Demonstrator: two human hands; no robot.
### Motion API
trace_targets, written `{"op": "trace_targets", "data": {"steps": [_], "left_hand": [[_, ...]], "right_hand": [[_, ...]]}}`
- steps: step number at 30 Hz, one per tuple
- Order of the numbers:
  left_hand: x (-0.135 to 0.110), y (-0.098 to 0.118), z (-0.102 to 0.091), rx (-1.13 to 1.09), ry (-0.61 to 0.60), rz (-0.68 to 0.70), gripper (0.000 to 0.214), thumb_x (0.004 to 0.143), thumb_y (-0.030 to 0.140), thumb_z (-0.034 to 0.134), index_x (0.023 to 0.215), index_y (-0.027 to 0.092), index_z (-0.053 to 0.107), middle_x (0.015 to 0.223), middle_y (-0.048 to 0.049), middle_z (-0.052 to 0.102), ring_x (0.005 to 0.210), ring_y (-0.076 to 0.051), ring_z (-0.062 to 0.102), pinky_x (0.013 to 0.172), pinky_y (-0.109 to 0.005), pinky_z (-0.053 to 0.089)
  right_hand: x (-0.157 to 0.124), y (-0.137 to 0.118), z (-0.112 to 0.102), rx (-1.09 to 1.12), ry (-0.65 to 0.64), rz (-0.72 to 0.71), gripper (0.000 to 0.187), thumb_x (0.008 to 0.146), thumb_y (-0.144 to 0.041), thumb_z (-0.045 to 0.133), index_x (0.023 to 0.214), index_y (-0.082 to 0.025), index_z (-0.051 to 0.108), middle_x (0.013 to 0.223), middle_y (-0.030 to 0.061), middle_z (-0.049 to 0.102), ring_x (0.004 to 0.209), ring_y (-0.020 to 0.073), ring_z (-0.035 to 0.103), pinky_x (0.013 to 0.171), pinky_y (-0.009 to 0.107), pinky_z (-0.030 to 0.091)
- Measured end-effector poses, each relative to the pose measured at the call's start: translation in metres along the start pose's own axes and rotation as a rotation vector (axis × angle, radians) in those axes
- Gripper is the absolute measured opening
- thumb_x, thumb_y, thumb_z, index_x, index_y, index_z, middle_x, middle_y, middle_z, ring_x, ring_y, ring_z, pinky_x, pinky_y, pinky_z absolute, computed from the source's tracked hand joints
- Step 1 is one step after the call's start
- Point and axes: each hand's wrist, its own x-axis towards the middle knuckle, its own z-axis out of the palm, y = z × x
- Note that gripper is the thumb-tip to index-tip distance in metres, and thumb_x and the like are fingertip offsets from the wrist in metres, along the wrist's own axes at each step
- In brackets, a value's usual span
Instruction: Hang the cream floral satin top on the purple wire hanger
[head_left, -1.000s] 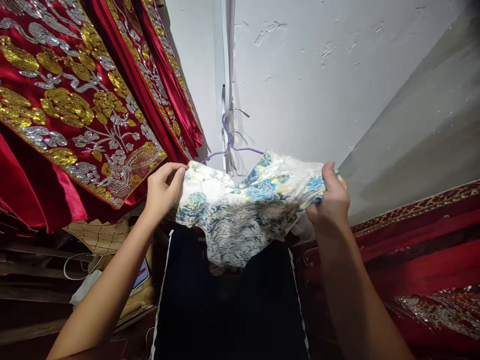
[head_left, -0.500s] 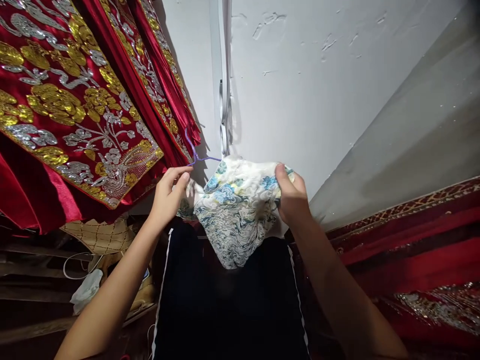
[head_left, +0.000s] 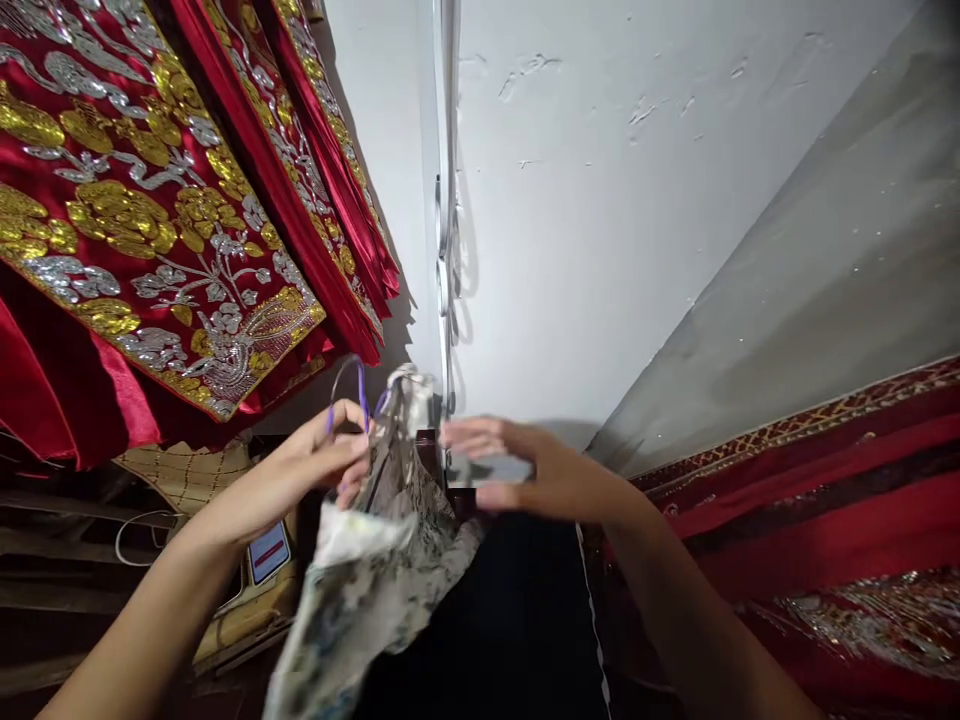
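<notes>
A purple clothes hanger (head_left: 361, 393) is pinched in my left hand (head_left: 289, 480), its curved hook rising above the fingers. From it droops a white garment (head_left: 375, 585) with blue, yellow and dark floral print, its lower part blurred by motion. My left fingers also touch the cloth near its top. My right hand (head_left: 555, 470) is off to the right of the cloth, fingers stretched toward it and apart from the thumb, with nothing in the grasp.
Red satin cloth with gold and silver embroidery (head_left: 225, 250) hangs at upper left. Below it, a lit phone (head_left: 268, 552) lies on a yellowish surface. A white wall (head_left: 555, 250) stands ahead, and red fabric (head_left: 840, 520) fills the right side.
Both hands held the garment spread out between them. Now the right hand has let go, and the garment has swung down and left, hanging from the left hand with the hanger.
</notes>
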Motion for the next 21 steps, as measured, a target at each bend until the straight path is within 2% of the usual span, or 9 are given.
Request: {"op": "trace_targets", "data": {"steps": [2, 4, 6, 8, 11, 13, 16, 19, 21], "left_hand": [[-0.025, 0.001, -0.006, 0.234, 0.01, -0.004, 0.022, 0.093, 0.043, 0.063, 0.107, 0.028, 0.058, 0.068, 0.0028, 0.051, 0.055, -0.012, 0.049, 0.051, -0.024, 0.045], [-0.042, 0.005, -0.015, 0.47, 0.085, 0.064, 0.02, 0.091, 0.042, 0.065, 0.105, 0.028, 0.062, 0.079, -0.0009, 0.06, 0.068, -0.015, 0.057, 0.058, -0.025, 0.049], [-0.047, 0.01, -0.025, 0.631, 0.15, 0.161, 0.017, 0.091, 0.042, 0.065, 0.1, 0.028, 0.065, 0.088, -0.0032, 0.066, 0.079, -0.018, 0.062, 0.065, -0.026, 0.051], [-0.041, 0.015, -0.032, 0.723, 0.24, 0.269, 0.016, 0.092, 0.041, 0.064, 0.098, 0.027, 0.066, 0.089, -0.0027, 0.067, 0.079, -0.019, 0.063, 0.066, -0.027, 0.052], [-0.019, 0.016, -0.031, 0.856, 0.499, 0.491, 0.017, 0.091, 0.038, 0.064, 0.105, 0.027, 0.066, 0.095, -0.0025, 0.069, 0.083, -0.019, 0.065, 0.075, -0.031, 0.053], [-0.007, 0.013, -0.023, 0.936, 0.65, 0.667, 0.023, 0.09, 0.033, 0.066, 0.113, 0.028, 0.065, 0.107, -0.0046, 0.069, 0.096, -0.022, 0.066, 0.087, -0.036, 0.054], [0.001, 0.004, -0.007, 0.947, 0.805, 0.931, 0.026, 0.086, 0.025, 0.068, 0.112, 0.029, 0.066, 0.108, -0.0059, 0.07, 0.102, -0.026, 0.066, 0.093, -0.043, 0.053], [0.005, -0.01, 0.01, 0.945, 0.61, 0.984, 0.023, 0.088, 0.022, 0.066, 0.109, 0.03, 0.068, 0.094, -0.0047, 0.072, 0.087, -0.024, 0.068, 0.083, -0.041, 0.055], [0.013, -0.018, 0.021, 0.943, 0.345, 0.86, 0.031, 0.093, 0.023, 0.06, 0.123, 0.03, 0.064, 0.094, -0.0046, 0.073, 0.083, -0.021, 0.068, 0.08, -0.036, 0.054]], "right_hand": [[0.007, 0.018, -0.008, -0.09, 0.259, 0.014, 0.063, 0.093, -0.043, 0.064, 0.152, -0.033, 0.046, 0.154, 0.0074, 0.049, 0.138, 0.0301, 0.05, 0.114, 0.052, 0.042], [0.014, 0.034, -0.011, -0.177, 0.396, 0.016, 0.063, 0.092, -0.044, 0.065, 0.152, -0.032, 0.046, 0.157, 0.0072, 0.045, 0.144, 0.0318, 0.043, 0.118, 0.053, 0.036], [0.017, 0.043, -0.007, -0.19, 0.355, 0.038, 0.051, 0.092, -0.045, 0.064, 0.14, -0.028, 0.06, 0.142, 0.0075, 0.059, 0.134, 0.0315, 0.052, 0.112, 0.05, 0.042], [0.014, 0.046, 0.0, -0.119, 0.259, 0.079, 0.032, 0.095, -0.047, 0.059, 0.111, -0.023, 0.074, 0.108, 0.0063, 0.073, 0.103, 0.0269, 0.067, 0.093, 0.042, 0.054], [0.0, 0.045, 0.005, 0.067, 0.304, 0.113, 0.036, 0.093, -0.051, 0.061, 0.079, -0.019, 0.071, 0.075, 0.0035, 0.069, 0.071, 0.0202, 0.066, 0.068, 0.033, 0.055], [-0.015, 0.045, -0.002, 0.229, 0.507, 0.159, 0.035, 0.087, -0.053, 0.069, 0.081, -0.019, 0.071, 0.073, 0.0038, 0.069, 0.065, 0.0204, 0.066, 0.06, 0.032, 0.055], [-0.037, 0.046, -0.025, 0.416, 0.972, 0.23, 0.042, 0.075, -0.055, 0.079, 0.093, -0.018, 0.072, 0.067, 0.0043, 0.07, 0.059, 0.0224, 0.067, 0.051, 0.032, 0.055], [-0.049, 0.044, -0.051, 0.442, 1.382, 0.18, 0.05, 0.068, -0.053, 0.085, 0.1, -0.018, 0.071, 0.067, 0.0047, 0.071, 0.062, 0.0239, 0.07, 0.055, 0.032, 0.058], [-0.045, 0.041, -0.06, 0.433, 1.462, 0.098, 0.048, 0.07, -0.051, 0.084, 0.102, -0.019, 0.071, 0.07, 0.005, 0.072, 0.068, 0.0244, 0.072, 0.061, 0.032, 0.06]]}}
